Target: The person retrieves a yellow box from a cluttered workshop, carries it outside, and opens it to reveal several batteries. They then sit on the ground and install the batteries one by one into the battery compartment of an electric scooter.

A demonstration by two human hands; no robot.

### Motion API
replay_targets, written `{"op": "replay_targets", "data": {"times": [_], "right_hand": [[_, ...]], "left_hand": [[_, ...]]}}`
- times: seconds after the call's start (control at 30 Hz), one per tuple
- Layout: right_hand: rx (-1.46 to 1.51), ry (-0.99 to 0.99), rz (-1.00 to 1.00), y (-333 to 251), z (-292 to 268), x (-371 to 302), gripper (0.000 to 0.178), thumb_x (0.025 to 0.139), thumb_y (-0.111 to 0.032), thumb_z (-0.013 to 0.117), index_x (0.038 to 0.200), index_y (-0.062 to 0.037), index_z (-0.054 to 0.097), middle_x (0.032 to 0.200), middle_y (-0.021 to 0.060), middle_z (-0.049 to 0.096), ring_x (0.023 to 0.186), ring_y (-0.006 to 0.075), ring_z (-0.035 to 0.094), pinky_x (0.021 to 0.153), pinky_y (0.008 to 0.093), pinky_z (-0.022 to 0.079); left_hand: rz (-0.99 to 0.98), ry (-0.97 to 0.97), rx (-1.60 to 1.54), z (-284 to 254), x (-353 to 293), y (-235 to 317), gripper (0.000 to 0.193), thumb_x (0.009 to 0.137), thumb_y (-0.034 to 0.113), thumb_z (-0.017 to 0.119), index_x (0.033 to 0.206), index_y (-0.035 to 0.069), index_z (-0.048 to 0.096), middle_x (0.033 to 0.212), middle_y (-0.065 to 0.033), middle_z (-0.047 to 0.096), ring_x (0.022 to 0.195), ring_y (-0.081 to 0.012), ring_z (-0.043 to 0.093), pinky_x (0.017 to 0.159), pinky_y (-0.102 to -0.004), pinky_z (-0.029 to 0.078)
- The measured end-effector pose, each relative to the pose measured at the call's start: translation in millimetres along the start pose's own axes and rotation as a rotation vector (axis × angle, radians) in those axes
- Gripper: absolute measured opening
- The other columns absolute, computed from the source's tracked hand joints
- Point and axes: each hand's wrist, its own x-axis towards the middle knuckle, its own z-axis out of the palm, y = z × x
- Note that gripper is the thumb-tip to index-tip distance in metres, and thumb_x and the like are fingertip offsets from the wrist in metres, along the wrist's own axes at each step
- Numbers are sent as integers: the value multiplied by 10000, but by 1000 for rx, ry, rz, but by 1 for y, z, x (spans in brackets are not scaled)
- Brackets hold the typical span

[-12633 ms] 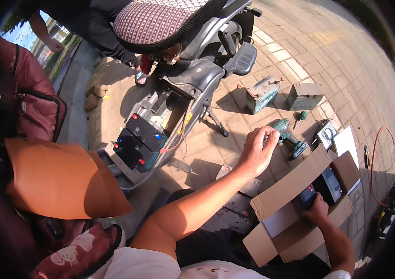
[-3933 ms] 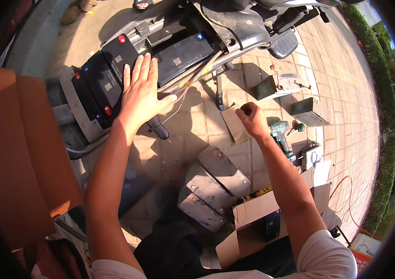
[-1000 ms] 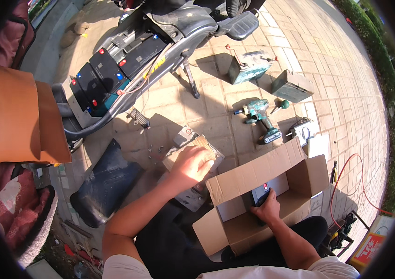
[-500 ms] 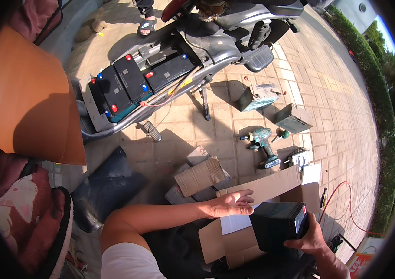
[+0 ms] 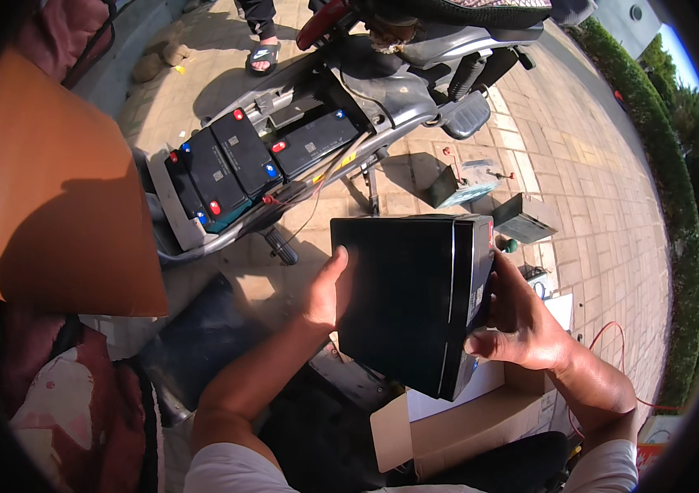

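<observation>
A large black battery [image 5: 394, 300] with a red terminal cap is lifted in front of me, tilted, between my two hands. My left hand [image 5: 329, 292] presses against its left side, thumb up and the other fingers hidden. On the right, my right hand [image 5: 522, 324] grips the end with the lid and label. Below the battery stands an open cardboard box [image 5: 477, 427] with white sheet material inside. Beyond lies the scooter's open floor compartment, where several black batteries [image 5: 246, 152] with red and blue terminal caps sit side by side; a thin cable [image 5: 304, 197] runs along the frame.
Two older batteries, one with red-tipped leads [image 5: 464, 187] and one plain [image 5: 523, 218], stand on the paving. The scooter's orange panel [image 5: 70, 181] fills the left. A person's sandalled foot [image 5: 262, 57] is beyond the scooter. A red cord [image 5: 600, 337] lies at right.
The battery has come up out of the cardboard box and moved left and away from me. My left hand, formerly outstretched and empty, now holds its left side. The drill is now hidden behind it.
</observation>
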Motion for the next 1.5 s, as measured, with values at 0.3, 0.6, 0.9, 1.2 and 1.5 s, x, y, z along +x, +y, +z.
{"op": "replay_targets", "data": {"times": [0.3, 0.6, 0.9, 1.2, 1.5], "right_hand": [[-1543, -563, -1439, -23, 26, 83, 401, 891, -232, 563, 1291, -235, 540, 1390, -5, 506, 1342, 228, 428, 1121, 524, 306], [-1336, -234, -1356, -7, 15, 108, 256, 784, -193, 593, 1019, -92, 592, 924, 50, 542, 951, 226, 561, 887, 424, 465], [-1505, -105, -1431, -64, -1, 172, 373, 822, -128, 611, 1170, -41, 510, 1049, 110, 561, 975, 267, 581, 922, 445, 467], [-1487, 156, -1316, -109, 3, 288, 846, 563, -100, 837, 1303, -31, 432, 1211, 163, 532, 1150, 362, 543, 924, 420, 513], [-1533, 27, -1284, -108, 19, 338, 794, 593, -121, 844, 1271, -11, 446, 1188, 164, 539, 1132, 359, 559, 948, 399, 467]], "left_hand": [[-368, -122, -187, -3, -11, 24, 677, 993, 574, 259, 1418, 76, 432, 1398, -147, 508, 1247, -287, 533, 1048, -438, 440], [-406, 144, -300, 33, 1, 40, 573, 990, 495, 306, 1365, 96, 473, 1321, -126, 538, 1231, -250, 527, 1020, -427, 449], [172, -74, -433, -4, 42, 102, 638, 936, 525, 493, 1403, 93, 451, 1422, -112, 470, 1287, -270, 475, 1068, -457, 404], [534, -201, -220, 25, 118, 148, 715, 886, 450, 631, 1440, 66, 392, 1473, -161, 385, 1357, -390, 381, 1130, -533, 354], [473, -262, -279, 4, 125, 159, 825, 936, 418, 584, 1456, -100, 206, 1483, -290, 310, 1395, -449, 294, 1161, -501, 325]]}}
